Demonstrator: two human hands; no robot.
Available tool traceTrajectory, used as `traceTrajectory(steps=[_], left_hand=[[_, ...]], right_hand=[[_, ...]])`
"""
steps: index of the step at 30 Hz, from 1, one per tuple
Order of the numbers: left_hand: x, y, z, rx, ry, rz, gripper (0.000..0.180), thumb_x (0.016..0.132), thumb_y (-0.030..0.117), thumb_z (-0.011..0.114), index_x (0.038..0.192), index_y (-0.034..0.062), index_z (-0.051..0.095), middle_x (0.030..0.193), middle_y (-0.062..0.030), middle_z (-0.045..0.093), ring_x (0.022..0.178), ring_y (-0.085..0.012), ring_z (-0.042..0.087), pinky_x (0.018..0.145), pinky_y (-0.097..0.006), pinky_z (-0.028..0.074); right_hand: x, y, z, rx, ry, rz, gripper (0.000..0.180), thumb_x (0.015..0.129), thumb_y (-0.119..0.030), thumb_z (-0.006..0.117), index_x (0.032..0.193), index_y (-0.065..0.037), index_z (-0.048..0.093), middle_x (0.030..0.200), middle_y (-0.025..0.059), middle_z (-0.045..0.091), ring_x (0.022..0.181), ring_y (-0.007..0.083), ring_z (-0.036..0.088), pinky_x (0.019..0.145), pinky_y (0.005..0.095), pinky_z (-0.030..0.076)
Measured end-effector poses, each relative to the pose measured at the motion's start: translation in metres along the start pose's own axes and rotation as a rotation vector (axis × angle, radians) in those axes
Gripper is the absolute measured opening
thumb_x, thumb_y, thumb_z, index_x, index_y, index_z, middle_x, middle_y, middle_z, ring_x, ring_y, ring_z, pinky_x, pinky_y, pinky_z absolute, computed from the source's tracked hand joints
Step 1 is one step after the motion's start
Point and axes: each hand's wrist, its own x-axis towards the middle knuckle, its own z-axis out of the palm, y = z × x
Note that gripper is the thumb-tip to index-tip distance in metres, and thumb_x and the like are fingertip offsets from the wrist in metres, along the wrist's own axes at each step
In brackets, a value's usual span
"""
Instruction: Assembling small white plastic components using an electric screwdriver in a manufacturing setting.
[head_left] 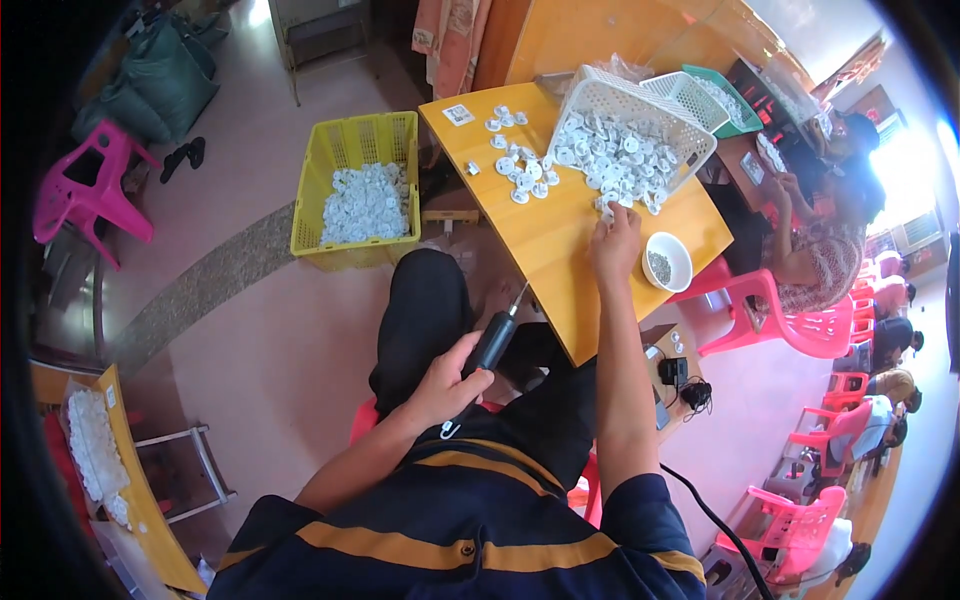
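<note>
My left hand point(447, 382) is wrapped round a black electric screwdriver point(492, 343) over my lap, its bit pointing up toward the table edge. My right hand point(617, 245) is over the yellow table point(540, 250), its fingertips closed on a small white plastic part point(605, 204). That part is at the front of a pile of white plastic parts point(615, 150) spilling from a tilted white basket point(690, 140). Just right of my right wrist stands a white bowl point(682, 250) holding small metal screws point(659, 267). More round white parts point(525, 170) lie loose on the table's left side.
A yellow crate point(310, 205) full of white parts stands left of the table. Beyond the basket is a green basket point(742, 105). A co-worker point(815, 240) sits at the right near a pink chair point(800, 320). A low stand point(675, 345) carries black devices.
</note>
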Motion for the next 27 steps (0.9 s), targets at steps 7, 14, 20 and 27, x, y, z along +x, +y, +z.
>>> traceTrajectory(steps=[7, 14, 20, 27], left_hand=[[0.0, -0.003, -0.002, 0.002, 0.002, 0.005, 0.055, 0.092, 0.011, 0.062, 0.145, 0.0028, 0.046, 0.082, -0.0018, 0.058, 0.063, -0.0105, 0.063, 0.06, -0.028, 0.053], [0.002, -0.002, 0.002, 0.02, -0.014, 0.019, 0.055, 0.093, 0.012, 0.062, 0.144, 0.0023, 0.046, 0.082, -0.0026, 0.059, 0.063, -0.0111, 0.063, 0.061, -0.028, 0.053], [0.001, -0.003, 0.002, 0.036, -0.001, 0.017, 0.055, 0.092, 0.012, 0.062, 0.144, 0.0024, 0.046, 0.082, -0.0031, 0.059, 0.064, -0.0112, 0.064, 0.061, -0.029, 0.053], [0.001, -0.005, 0.006, 0.05, -0.017, 0.033, 0.056, 0.091, 0.011, 0.062, 0.144, 0.0012, 0.046, 0.082, -0.0033, 0.06, 0.063, -0.0111, 0.063, 0.06, -0.028, 0.052]], right_hand=[[0.007, 0.011, 0.0, -0.249, -0.113, 0.044, 0.023, 0.089, -0.011, 0.066, 0.111, -0.009, 0.066, 0.115, 0.0192, 0.064, 0.093, 0.0389, 0.066, 0.081, 0.0481, 0.053], [-0.015, 0.023, -0.013, 0.027, -0.14, 0.046, 0.019, 0.093, -0.014, 0.066, 0.11, -0.006, 0.063, 0.097, 0.016, 0.065, 0.083, 0.0315, 0.066, 0.074, 0.0412, 0.054], [-0.063, -0.011, -0.025, 0.766, -0.271, 0.398, 0.017, 0.103, -0.016, 0.057, 0.115, -0.004, 0.06, 0.091, 0.0035, 0.061, 0.079, 0.0135, 0.062, 0.07, 0.0291, 0.052], [-0.092, -0.032, -0.035, 0.987, -0.464, 0.579, 0.018, 0.106, -0.013, 0.051, 0.123, -0.007, 0.054, 0.099, 0.0033, 0.058, 0.076, 0.0124, 0.062, 0.068, 0.0268, 0.054]])
